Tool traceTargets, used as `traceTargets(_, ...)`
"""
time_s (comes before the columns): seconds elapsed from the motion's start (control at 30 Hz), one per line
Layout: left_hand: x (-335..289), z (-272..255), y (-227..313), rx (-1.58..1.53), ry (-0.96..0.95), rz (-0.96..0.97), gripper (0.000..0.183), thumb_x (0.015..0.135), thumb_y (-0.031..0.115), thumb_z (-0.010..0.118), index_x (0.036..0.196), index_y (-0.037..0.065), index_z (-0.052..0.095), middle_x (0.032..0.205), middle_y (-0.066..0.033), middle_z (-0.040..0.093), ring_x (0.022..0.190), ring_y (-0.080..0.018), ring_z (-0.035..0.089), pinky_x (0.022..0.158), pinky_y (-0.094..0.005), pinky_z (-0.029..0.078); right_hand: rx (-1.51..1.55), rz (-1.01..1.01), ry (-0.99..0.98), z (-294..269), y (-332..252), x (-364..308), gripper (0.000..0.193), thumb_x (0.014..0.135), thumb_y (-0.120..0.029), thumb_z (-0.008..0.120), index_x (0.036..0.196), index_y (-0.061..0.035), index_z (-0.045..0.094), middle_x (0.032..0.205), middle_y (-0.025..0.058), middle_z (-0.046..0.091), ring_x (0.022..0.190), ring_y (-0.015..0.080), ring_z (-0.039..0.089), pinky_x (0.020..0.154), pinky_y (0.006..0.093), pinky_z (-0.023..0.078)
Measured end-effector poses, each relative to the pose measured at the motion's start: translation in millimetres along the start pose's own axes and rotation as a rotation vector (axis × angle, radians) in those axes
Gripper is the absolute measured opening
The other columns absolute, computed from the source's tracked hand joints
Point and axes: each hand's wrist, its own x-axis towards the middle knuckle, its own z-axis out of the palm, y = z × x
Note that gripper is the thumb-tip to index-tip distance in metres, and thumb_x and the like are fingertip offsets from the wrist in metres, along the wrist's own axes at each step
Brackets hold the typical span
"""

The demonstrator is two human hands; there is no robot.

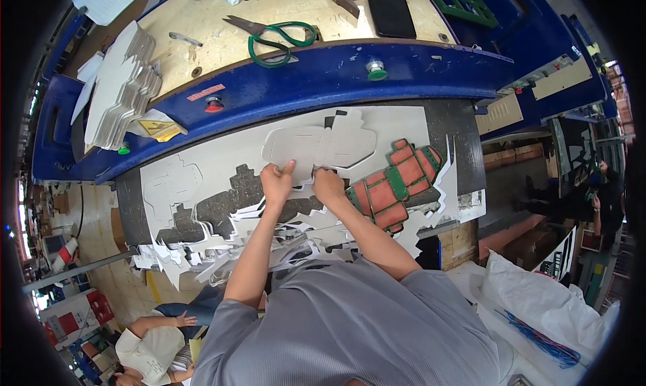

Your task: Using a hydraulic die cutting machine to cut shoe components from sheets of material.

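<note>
A white die-cut cardboard blank (293, 146) lies raised on the white cardboard sheet (229, 142) in front of me. My left hand (277, 185) grips the blank's lower edge, thumb pressed on top and fingers curled underneath. Beside it, my right hand (328, 186) is closed in a fist at the same lower edge; what its fingers hold is hidden. A ragged white strip shows between both hands. To the right of my right hand rests a cutting die (393, 186) with red padding and green edges. Cut outlines of another blank (171, 184) show at the sheet's left.
Torn cardboard scraps (296, 241) pile along the near edge. A blue machine beam (303, 73) with push buttons crosses behind the sheet. On the wooden top lie green-handled scissors (279, 40), a pen and a black phone (390, 9). Stacked blanks (124, 83) stand left. A co-worker (151, 345) sits lower left.
</note>
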Motion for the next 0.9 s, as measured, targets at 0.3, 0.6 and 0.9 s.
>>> traceTargets(0.3, 16.8, -7.6, -30.2, -0.021, -0.287, 0.079, 0.053, 0.078, 0.03, 0.077, 0.054, 0.003, 0.038, 0.047, -0.0051, 0.039, 0.045, -0.0125, 0.033, 0.041, -0.034, 0.03, 0.284, -0.163, 0.534, -88.2, 27.9, -30.0, 0.027, 0.082, -0.023, 0.066, 0.099, -0.0035, 0.059, 0.094, 0.0172, 0.063, 0.08, 0.0326, 0.061, 0.077, 0.0423, 0.047)
traceTargets(0.6, 6.7, -17.5, 30.5, -0.098, -0.205, 0.425, 0.025, 0.079, 0.014, 0.071, 0.1, 0.002, 0.066, 0.096, -0.017, 0.063, 0.086, -0.0274, 0.06, 0.07, -0.0363, 0.049, -0.202, -0.441, 0.009, -169.7, -13.3, -4.6, 0.024, 0.078, -0.028, 0.069, 0.085, -0.0047, 0.069, 0.076, 0.0185, 0.066, 0.081, 0.0353, 0.065, 0.081, 0.0449, 0.048)
traceTargets(0.9, 0.6, 1.6, 4.2, -0.006, -0.141, 0.125, 0.053, 0.076, 0.033, 0.074, 0.113, -0.001, 0.057, 0.103, -0.0182, 0.066, 0.094, -0.0346, 0.063, 0.087, -0.0417, 0.046, -0.224, -0.328, -0.025, -187.8, 0.3, 32.8, 0.038, 0.078, -0.034, 0.072, 0.086, 0.0021, 0.067, 0.084, 0.0217, 0.066, 0.085, 0.0382, 0.064, 0.079, 0.0452, 0.049)
